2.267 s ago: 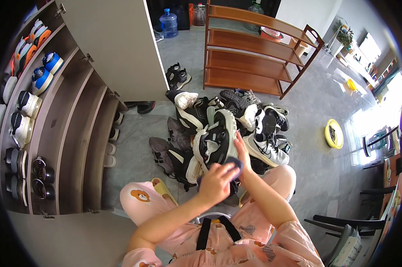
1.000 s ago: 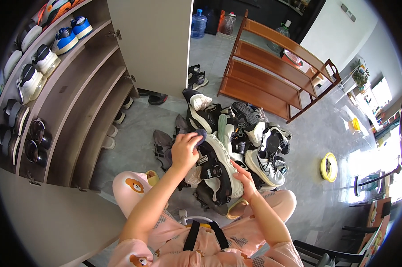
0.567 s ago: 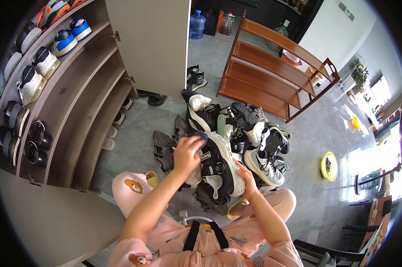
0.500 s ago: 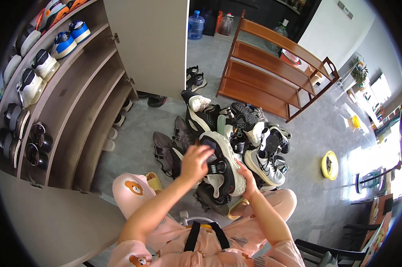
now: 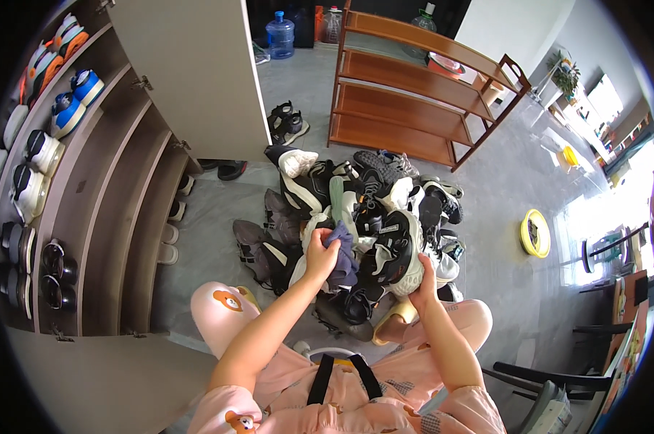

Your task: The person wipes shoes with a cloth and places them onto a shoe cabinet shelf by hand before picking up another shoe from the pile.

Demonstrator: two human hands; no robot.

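Bunched in the closed fingers of my left hand (image 5: 322,254) is a dark purple-grey cloth (image 5: 343,257), hanging just left of a black and white sneaker (image 5: 395,249). My right hand (image 5: 422,281) grips that sneaker by its thick white sole at the lower right, its black upper turned toward me. Beneath both hands lies a loose heap of mostly black, white and grey shoes (image 5: 370,173). Grey-brown shoes (image 5: 258,249) sit at the heap's left edge. The heap hides the lower part of the held sneaker's surroundings.
An open shoe cabinet (image 5: 102,195) stands at left, with several pairs on its upper shelves. Behind the heap is a brown wooden rack (image 5: 406,94). A yellow basin (image 5: 534,233) rests on the floor at right. Black sandals (image 5: 287,123) lie by the cabinet door (image 5: 189,72).
My left hand has come off the sneaker's side and now holds the cloth to its left. The sneaker has turned in my right hand, showing more of its upper. The whole view has shifted.
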